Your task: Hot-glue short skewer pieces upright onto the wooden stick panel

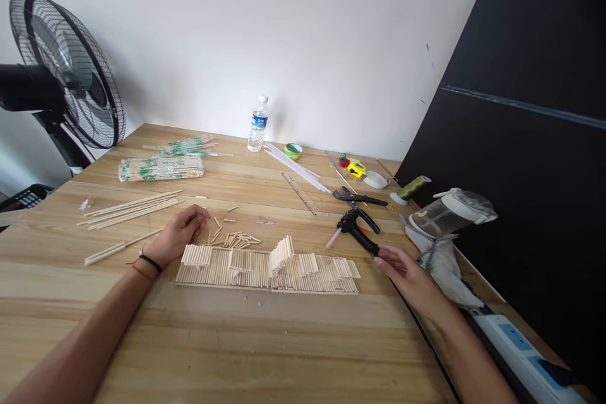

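Note:
A long low model of short wooden sticks (255, 271) lies on the table between my hands, with several small raised stick panels on top. My left hand (187, 227) rests beyond its left end, fingers curled in; whether anything is inside them is hidden. Close by it, short cut sticks (239, 240) lie in a loose pile. To the right of the model, my right hand (407, 274) is closed around the handle end of a black glue gun (357, 231). A whitish glue stick (334, 238) pokes out of the gun, and its black cord runs toward me under my wrist.
Long sticks (137, 209) and a bagged bundle (161, 168) lie left. At the back are a water bottle (257, 124), a ruler (300, 194) and a tape measure (356, 169). Pliers (360, 197), a clear jug (449, 214) and a power strip (521, 353) sit right; a fan (71, 76) stands left.

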Demonstrator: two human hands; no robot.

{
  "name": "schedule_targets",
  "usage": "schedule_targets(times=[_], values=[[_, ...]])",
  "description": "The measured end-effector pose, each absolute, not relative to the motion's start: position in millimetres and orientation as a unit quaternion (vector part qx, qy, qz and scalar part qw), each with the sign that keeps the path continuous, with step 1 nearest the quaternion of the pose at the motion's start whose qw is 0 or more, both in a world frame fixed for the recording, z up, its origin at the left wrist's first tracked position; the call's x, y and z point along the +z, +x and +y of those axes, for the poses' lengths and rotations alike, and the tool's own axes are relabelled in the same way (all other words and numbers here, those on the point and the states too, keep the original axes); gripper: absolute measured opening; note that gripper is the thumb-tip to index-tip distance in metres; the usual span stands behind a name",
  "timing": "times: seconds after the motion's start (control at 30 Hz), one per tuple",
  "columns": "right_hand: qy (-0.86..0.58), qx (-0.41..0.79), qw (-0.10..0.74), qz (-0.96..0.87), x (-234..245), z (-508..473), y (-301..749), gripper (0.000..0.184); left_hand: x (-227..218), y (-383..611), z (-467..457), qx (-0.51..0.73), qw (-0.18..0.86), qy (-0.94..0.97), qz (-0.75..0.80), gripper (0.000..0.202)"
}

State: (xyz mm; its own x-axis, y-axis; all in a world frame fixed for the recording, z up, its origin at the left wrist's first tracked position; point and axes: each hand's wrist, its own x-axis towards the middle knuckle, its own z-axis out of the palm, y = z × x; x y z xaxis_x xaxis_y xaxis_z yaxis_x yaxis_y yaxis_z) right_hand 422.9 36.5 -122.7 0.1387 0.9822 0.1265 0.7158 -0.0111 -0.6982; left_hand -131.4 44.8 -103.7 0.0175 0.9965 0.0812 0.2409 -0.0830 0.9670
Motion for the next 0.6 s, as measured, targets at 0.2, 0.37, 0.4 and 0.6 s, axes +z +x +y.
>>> schedule_targets(times=[0.2, 0.37, 0.4, 0.6], values=[[-0.691, 0.199, 0.304, -0.625, -131.6, 47.5, 423.3, 0.067, -105.9, -132.8, 44.7, 0.44, 0.419, 0.581, 0.542, 0.03], [-0.708, 0.146, 0.307, -0.618, -129.7, 65.8, 417.5, 0.066, -102.3, -131.0, 41.7, 0.433, 0.418, 0.585, 0.543, 0.029], [-0.711, 0.132, 0.311, -0.617, -129.2, 71.1, 415.4, 0.064, -102.2, -131.0, 41.4, 0.43, 0.417, 0.586, 0.545, 0.029], [-0.677, 0.157, 0.289, -0.659, -125.0, 102.6, 402.9, 0.05, -105.1, -132.9, 42.5, 0.429, 0.42, 0.579, 0.551, 0.032]])
